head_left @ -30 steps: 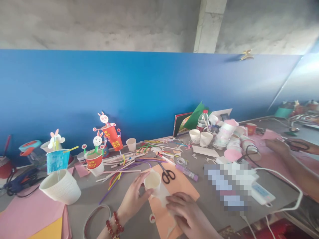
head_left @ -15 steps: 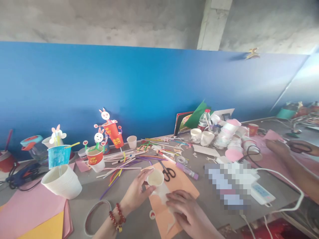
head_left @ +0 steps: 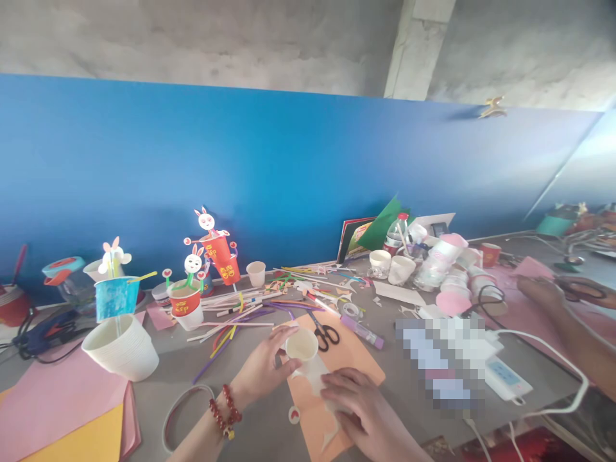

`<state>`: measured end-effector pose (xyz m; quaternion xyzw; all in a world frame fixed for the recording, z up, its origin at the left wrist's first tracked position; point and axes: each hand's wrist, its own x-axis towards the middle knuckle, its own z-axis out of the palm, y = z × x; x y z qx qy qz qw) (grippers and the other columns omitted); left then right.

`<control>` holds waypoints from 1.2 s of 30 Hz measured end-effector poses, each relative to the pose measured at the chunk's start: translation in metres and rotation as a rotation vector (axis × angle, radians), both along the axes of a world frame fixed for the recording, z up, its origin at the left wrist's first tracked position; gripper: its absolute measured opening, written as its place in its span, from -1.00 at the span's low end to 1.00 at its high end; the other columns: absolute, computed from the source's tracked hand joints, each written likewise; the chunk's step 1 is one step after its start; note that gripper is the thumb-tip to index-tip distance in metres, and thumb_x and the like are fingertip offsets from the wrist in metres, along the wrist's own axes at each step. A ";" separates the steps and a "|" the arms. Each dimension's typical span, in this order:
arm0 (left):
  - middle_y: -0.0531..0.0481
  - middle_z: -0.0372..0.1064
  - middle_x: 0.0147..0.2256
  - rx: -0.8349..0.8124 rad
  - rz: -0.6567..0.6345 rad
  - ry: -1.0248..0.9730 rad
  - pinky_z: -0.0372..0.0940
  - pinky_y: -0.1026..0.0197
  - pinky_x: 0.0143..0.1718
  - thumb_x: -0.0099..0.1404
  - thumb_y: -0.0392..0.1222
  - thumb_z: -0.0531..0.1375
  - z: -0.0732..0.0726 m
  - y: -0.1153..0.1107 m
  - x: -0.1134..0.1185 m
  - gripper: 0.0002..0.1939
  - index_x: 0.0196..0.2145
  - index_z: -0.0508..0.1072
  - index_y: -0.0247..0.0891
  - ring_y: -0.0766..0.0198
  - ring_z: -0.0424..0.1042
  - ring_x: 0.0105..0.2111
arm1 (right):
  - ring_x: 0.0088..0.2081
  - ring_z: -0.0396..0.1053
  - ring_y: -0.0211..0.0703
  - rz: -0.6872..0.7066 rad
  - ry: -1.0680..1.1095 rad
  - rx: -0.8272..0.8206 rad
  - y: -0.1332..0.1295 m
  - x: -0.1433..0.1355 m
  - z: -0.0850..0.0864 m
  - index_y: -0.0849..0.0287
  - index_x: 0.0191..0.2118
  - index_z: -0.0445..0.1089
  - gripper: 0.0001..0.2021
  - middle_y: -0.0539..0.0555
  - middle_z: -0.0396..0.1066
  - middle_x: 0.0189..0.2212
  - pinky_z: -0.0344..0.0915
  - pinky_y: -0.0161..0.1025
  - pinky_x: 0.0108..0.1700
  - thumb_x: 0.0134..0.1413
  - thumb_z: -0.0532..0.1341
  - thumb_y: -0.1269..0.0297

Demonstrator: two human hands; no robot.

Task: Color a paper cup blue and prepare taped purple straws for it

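A white paper cup (head_left: 301, 346) stands on orange paper (head_left: 353, 350), with my left hand (head_left: 269, 360) curled around its left side, thumb at the front. A red beaded bracelet circles that wrist. Just below the cup lies a piece of white paper (head_left: 312, 374). The bent fingers of my right hand (head_left: 357, 405) press on this white paper, partly hiding it. Black-handled scissors (head_left: 327, 335) rest right of the cup. A small round disc with a red heart (head_left: 294, 415) lies at the orange paper's left edge.
Decorated rabbit cups (head_left: 187, 305) and stacked white cups (head_left: 122, 350) stand left. Straws and scraps (head_left: 260, 301) lie behind my hands. Pink-topped cups (head_left: 452, 292), a bottle (head_left: 397, 234) and a power strip with cables (head_left: 505, 378) sit right. Another person's hand (head_left: 541, 292) is beside scissors.
My hands, the cup and the white paper keep nearly the same positions. The view shifts slightly, and the other person's hand at the right moves a little.
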<state>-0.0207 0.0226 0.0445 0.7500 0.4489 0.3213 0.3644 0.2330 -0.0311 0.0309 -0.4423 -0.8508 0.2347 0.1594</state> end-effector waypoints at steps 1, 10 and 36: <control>-0.21 0.31 0.22 0.008 -0.004 0.009 0.41 0.08 -0.04 0.22 -0.19 0.23 0.001 0.001 -0.001 -0.44 0.18 0.35 -0.17 0.00 0.37 0.12 | 0.17 0.28 0.09 0.001 -0.006 -0.003 0.000 0.000 0.000 0.04 0.03 0.51 -0.55 0.07 0.43 0.15 0.27 0.07 0.17 0.06 0.13 0.52; -0.21 0.30 0.23 0.009 -0.048 -0.010 0.37 0.07 0.01 0.20 -0.21 0.26 -0.003 0.007 -0.004 -0.44 0.17 0.35 -0.15 0.01 0.38 0.10 | 0.17 0.29 0.09 0.022 -0.010 0.024 0.000 0.002 -0.002 0.02 0.05 0.50 -0.49 0.07 0.43 0.15 0.27 0.05 0.16 -0.01 0.13 0.55; -0.08 0.39 0.14 -0.109 -0.033 -0.081 0.36 0.12 0.00 0.14 -0.28 0.22 0.000 0.004 0.003 -0.46 0.10 0.35 -0.12 0.07 0.45 -0.01 | -0.14 0.52 -0.01 -0.247 0.019 0.204 0.069 0.020 0.032 0.09 -0.16 0.54 -0.71 0.11 0.59 -0.19 0.39 -0.18 -0.12 0.21 0.06 0.38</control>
